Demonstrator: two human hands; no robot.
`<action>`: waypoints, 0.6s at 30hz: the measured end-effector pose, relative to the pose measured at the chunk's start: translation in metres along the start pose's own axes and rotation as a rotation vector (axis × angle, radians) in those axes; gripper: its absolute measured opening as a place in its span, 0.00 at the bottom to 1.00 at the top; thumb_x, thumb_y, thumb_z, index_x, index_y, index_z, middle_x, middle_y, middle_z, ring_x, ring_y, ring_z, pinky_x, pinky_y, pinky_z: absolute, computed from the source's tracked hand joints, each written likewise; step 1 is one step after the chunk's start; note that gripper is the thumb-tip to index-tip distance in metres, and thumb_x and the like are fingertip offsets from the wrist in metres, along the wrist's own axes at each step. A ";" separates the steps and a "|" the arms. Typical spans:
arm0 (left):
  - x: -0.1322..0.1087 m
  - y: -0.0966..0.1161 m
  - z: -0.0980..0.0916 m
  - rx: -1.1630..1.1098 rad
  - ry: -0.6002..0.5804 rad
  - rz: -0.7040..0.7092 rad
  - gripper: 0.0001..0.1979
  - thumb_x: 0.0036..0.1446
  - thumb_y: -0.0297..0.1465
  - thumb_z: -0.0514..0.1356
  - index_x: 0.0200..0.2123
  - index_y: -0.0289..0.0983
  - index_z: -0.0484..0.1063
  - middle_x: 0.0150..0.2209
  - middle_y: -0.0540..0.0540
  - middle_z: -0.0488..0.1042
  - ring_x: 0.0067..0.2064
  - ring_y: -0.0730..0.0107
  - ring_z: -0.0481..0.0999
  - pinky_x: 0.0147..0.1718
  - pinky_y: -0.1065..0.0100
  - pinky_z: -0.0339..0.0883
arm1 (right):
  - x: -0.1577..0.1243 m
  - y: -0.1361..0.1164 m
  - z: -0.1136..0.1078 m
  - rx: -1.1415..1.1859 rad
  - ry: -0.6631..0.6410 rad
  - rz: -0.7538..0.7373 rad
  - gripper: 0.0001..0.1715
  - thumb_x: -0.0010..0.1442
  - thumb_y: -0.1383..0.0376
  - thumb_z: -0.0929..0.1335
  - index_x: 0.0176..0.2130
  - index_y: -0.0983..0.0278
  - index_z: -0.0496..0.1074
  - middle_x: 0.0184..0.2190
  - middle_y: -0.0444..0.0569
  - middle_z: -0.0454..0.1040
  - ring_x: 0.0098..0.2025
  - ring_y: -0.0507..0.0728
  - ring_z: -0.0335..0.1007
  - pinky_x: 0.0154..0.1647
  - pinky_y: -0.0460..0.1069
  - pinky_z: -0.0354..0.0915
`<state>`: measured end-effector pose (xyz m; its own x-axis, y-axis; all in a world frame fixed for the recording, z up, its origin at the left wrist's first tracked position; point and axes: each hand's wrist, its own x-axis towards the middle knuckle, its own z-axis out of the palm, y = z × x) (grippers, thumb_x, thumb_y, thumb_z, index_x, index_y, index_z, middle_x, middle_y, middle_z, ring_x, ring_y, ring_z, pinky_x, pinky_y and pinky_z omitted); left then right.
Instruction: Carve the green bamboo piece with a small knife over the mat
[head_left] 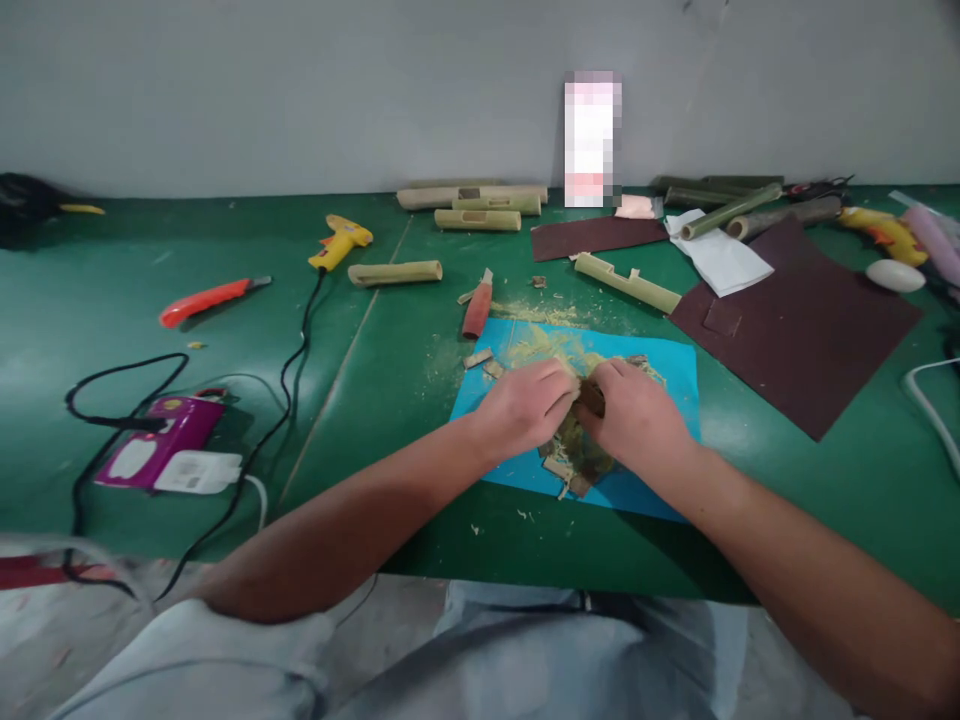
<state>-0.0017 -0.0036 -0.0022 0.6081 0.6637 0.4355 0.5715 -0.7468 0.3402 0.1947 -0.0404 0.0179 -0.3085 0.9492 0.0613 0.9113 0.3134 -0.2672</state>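
Observation:
My left hand (pixel 527 402) and my right hand (pixel 636 410) come together over a blue sheet (pixel 675 375), fingers closed in pinches. Between them is a small dark brown piece (pixel 592 400), held in my right fingers; its kind I cannot make out. The left fingers press close beside it, and what they grip is hidden. Below the hands lie bamboo scraps (pixel 556 467) and curled shavings, with pale yellow dust (pixel 544 345) spread beyond them. A red-handled knife (pixel 478 308) rests at the sheet's far left corner.
Cut bamboo tubes (pixel 478 220) line the back, and a notched tube (pixel 628 284) lies nearer. Brown sandpaper sheets (pixel 806 330) are at right. On the left are a yellow glue gun (pixel 343 242), an orange utility knife (pixel 206 302) and a purple power strip (pixel 169 435) with trailing cords.

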 end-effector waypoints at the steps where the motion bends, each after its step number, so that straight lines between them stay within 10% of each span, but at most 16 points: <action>1: 0.000 -0.001 0.000 -0.001 0.004 -0.004 0.12 0.70 0.30 0.54 0.33 0.36 0.72 0.32 0.46 0.73 0.35 0.68 0.72 0.35 0.66 0.66 | 0.000 0.000 0.000 0.002 0.001 0.003 0.04 0.64 0.62 0.67 0.37 0.60 0.70 0.38 0.53 0.75 0.40 0.61 0.70 0.34 0.53 0.57; 18: 0.002 -0.001 0.002 -0.018 0.023 -0.026 0.11 0.70 0.31 0.54 0.35 0.37 0.73 0.32 0.46 0.73 0.37 0.67 0.73 0.36 0.66 0.67 | 0.000 0.000 0.000 -0.003 -0.005 0.021 0.05 0.64 0.61 0.67 0.37 0.61 0.70 0.39 0.54 0.75 0.41 0.61 0.70 0.33 0.53 0.56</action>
<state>-0.0004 -0.0018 -0.0031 0.5798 0.6821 0.4456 0.5768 -0.7299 0.3667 0.1946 -0.0403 0.0181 -0.2911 0.9554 0.0506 0.9182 0.2938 -0.2657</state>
